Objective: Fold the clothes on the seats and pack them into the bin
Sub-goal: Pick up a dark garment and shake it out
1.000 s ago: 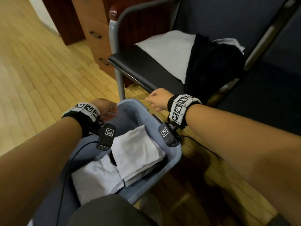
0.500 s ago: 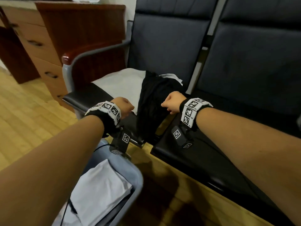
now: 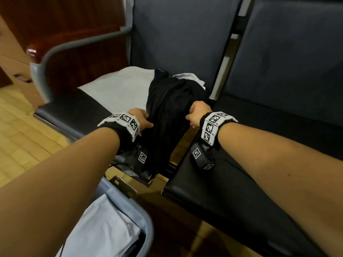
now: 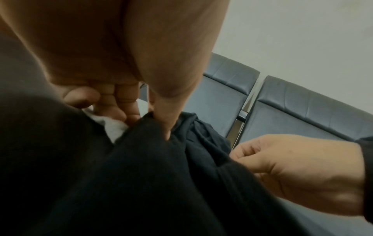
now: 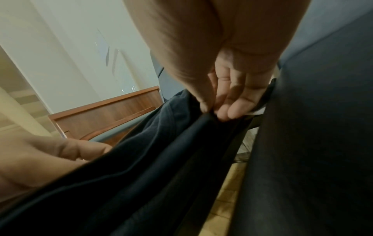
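Note:
A crumpled black garment (image 3: 167, 101) lies on the left seat (image 3: 74, 112) and hangs over its front edge. My left hand (image 3: 142, 118) pinches its left edge between thumb and fingers (image 4: 129, 115). My right hand (image 3: 197, 113) pinches its right edge, thumb against fingertips (image 5: 224, 111). A flat white garment (image 3: 120, 86) lies under the black one on the same seat. A blue-grey bin (image 3: 130, 204) stands on the floor at the lower left, with folded white clothes (image 3: 104, 232) inside.
A second dark seat (image 3: 259, 145) is on the right, with a gap between the two seats. A grey metal armrest (image 3: 61, 51) and a wooden cabinet (image 3: 55, 25) stand on the left. The floor (image 3: 20, 130) is light wood.
Both hands left the bin and came up to the seat. They now pinch the black garment at its two sides. My view has swung from the bin to the seats.

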Available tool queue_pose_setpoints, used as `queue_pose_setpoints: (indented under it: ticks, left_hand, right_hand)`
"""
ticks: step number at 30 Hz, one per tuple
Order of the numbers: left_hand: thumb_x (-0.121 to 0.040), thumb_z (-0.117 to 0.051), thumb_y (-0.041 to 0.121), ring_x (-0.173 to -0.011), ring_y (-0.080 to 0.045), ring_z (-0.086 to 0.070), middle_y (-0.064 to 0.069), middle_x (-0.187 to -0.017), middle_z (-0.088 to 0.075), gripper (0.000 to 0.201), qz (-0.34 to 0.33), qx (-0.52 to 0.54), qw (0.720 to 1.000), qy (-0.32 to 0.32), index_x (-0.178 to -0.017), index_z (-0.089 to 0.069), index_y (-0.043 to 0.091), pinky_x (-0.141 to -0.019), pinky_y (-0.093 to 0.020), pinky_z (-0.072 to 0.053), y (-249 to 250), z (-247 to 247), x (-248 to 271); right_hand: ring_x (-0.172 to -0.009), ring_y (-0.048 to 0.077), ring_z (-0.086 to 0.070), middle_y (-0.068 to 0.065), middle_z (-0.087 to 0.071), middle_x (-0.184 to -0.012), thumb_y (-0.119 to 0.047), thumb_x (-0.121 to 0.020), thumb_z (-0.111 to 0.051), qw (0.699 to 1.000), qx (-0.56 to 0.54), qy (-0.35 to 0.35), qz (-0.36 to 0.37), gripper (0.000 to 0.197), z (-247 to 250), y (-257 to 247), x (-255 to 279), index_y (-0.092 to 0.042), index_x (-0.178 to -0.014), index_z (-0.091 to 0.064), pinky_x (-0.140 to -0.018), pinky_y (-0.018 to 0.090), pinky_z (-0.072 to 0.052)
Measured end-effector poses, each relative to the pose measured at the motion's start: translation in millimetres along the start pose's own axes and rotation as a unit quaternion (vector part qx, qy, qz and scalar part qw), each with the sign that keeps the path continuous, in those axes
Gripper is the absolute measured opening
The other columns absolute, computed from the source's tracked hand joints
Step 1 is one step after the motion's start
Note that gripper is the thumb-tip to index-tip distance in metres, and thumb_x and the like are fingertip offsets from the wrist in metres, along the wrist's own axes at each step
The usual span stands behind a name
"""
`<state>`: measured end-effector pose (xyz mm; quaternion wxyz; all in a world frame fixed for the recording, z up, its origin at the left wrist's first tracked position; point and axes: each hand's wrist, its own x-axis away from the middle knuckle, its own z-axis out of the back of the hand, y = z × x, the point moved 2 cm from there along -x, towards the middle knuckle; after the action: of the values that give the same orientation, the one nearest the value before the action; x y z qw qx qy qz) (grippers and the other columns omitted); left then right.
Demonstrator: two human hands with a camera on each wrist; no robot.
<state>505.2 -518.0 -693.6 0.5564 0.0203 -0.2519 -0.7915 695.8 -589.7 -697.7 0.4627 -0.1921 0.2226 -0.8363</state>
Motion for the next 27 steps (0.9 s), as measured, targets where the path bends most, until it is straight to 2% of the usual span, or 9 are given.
queue_pose_setpoints:
  ticks: [1,3,8,11,15,19,21,23,27]
  left_hand:
    - [-0.089,-0.066,0.027,-0.104,-0.029,-0.061,-0.014,-0.115,-0.066,0.037,0.001,0.013,1.0,0.0,-0.121,-0.061,0.008,-0.079,-0.025,-0.04,-1.1,0.3,-0.8]
    - [-0.09,-0.064,0.024,-0.097,-0.031,-0.064,-0.015,-0.104,-0.067,0.028,-0.004,0.059,0.998,0.006,-0.114,-0.063,0.008,-0.082,-0.028,-0.045,-0.9,5.5,2.9]
    - [-0.094,-0.057,0.027,-0.103,-0.034,-0.061,-0.015,-0.105,-0.064,0.025,-0.032,0.176,0.981,0.077,-0.113,-0.058,0.013,-0.095,-0.042,-0.048,9.6,33.1,15.5]
    - [-0.083,-0.063,0.036,-0.098,-0.037,-0.064,-0.016,-0.1,-0.066,0.009,-0.066,0.272,0.954,0.103,-0.09,-0.06,0.034,-0.092,-0.05,-0.051,18.8,54.4,24.7]
    - [-0.08,-0.062,0.03,-0.098,-0.036,-0.063,-0.013,-0.1,-0.064,0.009,-0.109,0.371,0.916,0.107,-0.085,-0.055,0.03,-0.094,-0.056,-0.049,29.2,79.2,31.6]
    - [-0.087,-0.06,0.02,-0.078,-0.019,-0.059,-0.002,-0.079,-0.059,0.012,-0.175,0.442,0.873,0.11,-0.078,-0.054,0.025,-0.078,-0.038,-0.05,67.6,106.9,91.6]
    - [-0.095,-0.053,0.011,-0.071,-0.013,-0.059,-0.001,-0.078,-0.058,0.015,-0.21,0.469,0.853,0.094,-0.083,-0.053,0.021,-0.071,-0.031,-0.049,86.7,114.4,116.4]
    - [-0.096,-0.049,0.004,-0.074,-0.015,-0.06,-0.005,-0.082,-0.059,0.016,-0.239,0.509,0.824,0.072,-0.086,-0.052,0.017,-0.075,-0.032,-0.052,105.6,118.5,139.6]
    - [-0.096,-0.045,-0.001,-0.083,-0.021,-0.06,-0.008,-0.087,-0.059,0.018,-0.275,0.543,0.793,0.028,-0.088,-0.052,0.013,-0.092,-0.041,-0.049,141.2,114.4,179.2]
  right_hand:
    - [-0.083,0.029,-0.068,0.014,-0.071,-0.1,-0.016,-0.087,-0.066,1.0,-0.009,-0.004,0.0,0.008,1.8,2.1,-1.8,-0.013,-0.083,-0.06,-0.073,0.035,-0.058]
    - [-0.071,0.024,-0.067,0.014,-0.07,-0.09,-0.013,-0.089,-0.063,0.999,-0.031,-0.007,0.004,0.022,6.2,3.0,-2.0,-0.018,-0.07,-0.053,-0.063,0.031,-0.057]
    - [-0.081,0.04,-0.067,0.013,-0.054,-0.085,-0.01,-0.094,-0.049,0.973,-0.225,0.045,-0.003,0.024,29.2,-13.1,11.0,-0.019,-0.074,-0.041,-0.064,0.051,-0.059]
    - [-0.074,0.033,-0.06,0.009,-0.047,-0.079,-0.011,-0.093,-0.046,0.95,-0.299,0.087,0.036,0.024,59.1,-26.7,21.8,-0.022,-0.073,-0.039,-0.074,0.061,-0.056]
    - [-0.074,0.022,-0.044,0.004,-0.038,-0.079,-0.004,-0.099,-0.039,0.896,-0.423,0.095,0.094,0.019,109.2,-50.8,58.3,-0.018,-0.086,-0.036,-0.082,0.046,-0.057]
    - [-0.063,0.013,-0.044,0.002,-0.038,-0.073,-0.005,-0.099,-0.042,0.888,-0.417,0.128,0.144,0.023,154.4,-56.1,91.0,-0.019,-0.082,-0.037,-0.079,0.044,-0.058]
    - [-0.068,0.017,-0.048,0.002,-0.042,-0.074,-0.01,-0.096,-0.047,0.894,-0.394,0.152,0.153,0.023,174.9,-52.8,107.9,-0.021,-0.077,-0.04,-0.077,0.047,-0.059]
    - [-0.074,0.023,-0.052,0.005,-0.048,-0.078,-0.016,-0.091,-0.052,0.895,-0.377,0.185,0.152,0.02,194.8,-47.5,126.4,-0.023,-0.073,-0.044,-0.072,0.048,-0.06]
    - [-0.066,0.021,-0.053,0.004,-0.049,-0.071,-0.011,-0.089,-0.054,0.9,-0.363,0.205,0.13,0.02,226.2,-24.8,162.1,-0.018,-0.072,-0.047,-0.056,0.034,-0.05]
